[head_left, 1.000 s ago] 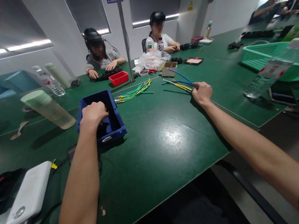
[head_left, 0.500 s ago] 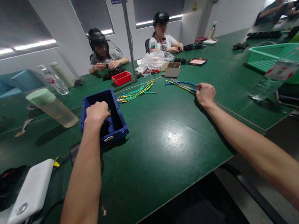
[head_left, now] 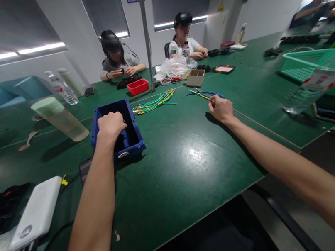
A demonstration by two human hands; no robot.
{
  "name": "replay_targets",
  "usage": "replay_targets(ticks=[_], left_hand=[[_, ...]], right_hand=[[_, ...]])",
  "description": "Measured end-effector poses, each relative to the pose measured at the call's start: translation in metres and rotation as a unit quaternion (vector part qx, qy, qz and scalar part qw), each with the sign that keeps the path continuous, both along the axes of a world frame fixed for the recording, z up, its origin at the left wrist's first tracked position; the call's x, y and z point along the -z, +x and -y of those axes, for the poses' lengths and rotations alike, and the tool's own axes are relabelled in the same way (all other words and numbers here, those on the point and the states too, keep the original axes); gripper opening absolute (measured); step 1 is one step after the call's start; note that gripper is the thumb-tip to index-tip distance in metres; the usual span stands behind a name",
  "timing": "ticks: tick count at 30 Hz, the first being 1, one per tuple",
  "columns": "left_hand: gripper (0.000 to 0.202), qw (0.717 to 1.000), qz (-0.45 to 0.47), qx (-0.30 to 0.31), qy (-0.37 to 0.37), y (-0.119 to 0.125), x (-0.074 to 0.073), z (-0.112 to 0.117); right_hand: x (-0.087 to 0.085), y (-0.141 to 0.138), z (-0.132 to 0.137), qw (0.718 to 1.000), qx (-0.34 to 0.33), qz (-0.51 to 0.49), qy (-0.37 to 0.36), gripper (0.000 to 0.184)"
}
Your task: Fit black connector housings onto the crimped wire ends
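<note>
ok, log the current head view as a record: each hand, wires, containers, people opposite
left: left hand curled over an open blue plastic bin; grip hidden
right: right hand at the near end of a bundle of thin blue and yellow wires; grip unclear
loose_wires: green and yellow wires on the green tabletop, right of the bin
other_containers: red rectangular plastic tray; green mesh plastic basket
opposite: person in grey top; person in white top

Curled left hand (head_left: 111, 126), curled right hand (head_left: 222, 110)
</note>
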State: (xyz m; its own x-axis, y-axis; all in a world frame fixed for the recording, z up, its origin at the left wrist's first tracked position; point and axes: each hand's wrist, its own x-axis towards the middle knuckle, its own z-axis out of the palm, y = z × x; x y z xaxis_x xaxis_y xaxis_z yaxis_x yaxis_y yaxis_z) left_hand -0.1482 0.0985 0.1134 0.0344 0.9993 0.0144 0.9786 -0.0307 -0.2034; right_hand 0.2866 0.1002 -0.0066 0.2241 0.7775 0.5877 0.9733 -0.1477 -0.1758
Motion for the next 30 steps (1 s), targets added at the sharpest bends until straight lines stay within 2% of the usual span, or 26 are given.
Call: replay_targets(ticks=[4,7,10,13,16,19,20,22,24,26,28,30], left_hand=[[0.041,1.000,0.008,0.001,-0.024,-0.003,0.003,-0.002],[0.039,1.000,0.008,0.007,-0.011,-0.002,-0.002,0.001],[0.039,0.999,0.015,0.012,0.029,0.001,-0.015,0.007],[0.039,0.996,0.030,0.022,0.080,0.007,-0.036,0.018],[0.038,0.988,0.064,0.057,0.124,0.028,-0.055,0.037],[0.038,0.971,0.105,0.138,0.167,0.068,-0.060,0.067],[0.037,0.963,0.114,0.177,0.166,0.084,-0.056,0.079],[0.033,0.942,0.126,0.279,0.136,0.120,-0.038,0.102],[0.030,0.910,0.130,0.381,0.094,0.152,-0.008,0.122],[0.026,0.883,0.129,0.450,0.042,0.175,0.027,0.136],[0.023,0.870,0.136,0.475,-0.015,0.187,0.058,0.145],[0.022,0.878,0.164,0.448,-0.033,0.191,0.079,0.147]], right_hand=[[-0.001,-0.023,0.001,0.996,-0.078,0.032,-0.042,0.019],[-0.003,-0.036,0.000,0.992,-0.097,0.041,-0.072,0.018],[-0.005,-0.041,0.000,0.990,-0.087,0.044,-0.099,0.018],[-0.008,-0.041,0.001,0.989,-0.074,0.052,-0.120,0.017],[-0.009,-0.041,0.003,0.987,-0.072,0.060,-0.127,0.018],[-0.010,-0.041,0.003,0.988,-0.071,0.060,-0.124,0.018],[-0.009,-0.041,0.003,0.988,-0.069,0.060,-0.124,0.018],[-0.009,-0.041,0.002,0.988,-0.065,0.062,-0.127,0.019],[-0.009,-0.041,0.002,0.988,-0.065,0.065,-0.128,0.020],[-0.008,-0.040,0.001,0.987,-0.071,0.071,-0.127,0.023],[-0.008,-0.040,0.001,0.985,-0.077,0.079,-0.129,0.026],[-0.008,-0.041,0.002,0.982,-0.089,0.086,-0.144,0.035]])
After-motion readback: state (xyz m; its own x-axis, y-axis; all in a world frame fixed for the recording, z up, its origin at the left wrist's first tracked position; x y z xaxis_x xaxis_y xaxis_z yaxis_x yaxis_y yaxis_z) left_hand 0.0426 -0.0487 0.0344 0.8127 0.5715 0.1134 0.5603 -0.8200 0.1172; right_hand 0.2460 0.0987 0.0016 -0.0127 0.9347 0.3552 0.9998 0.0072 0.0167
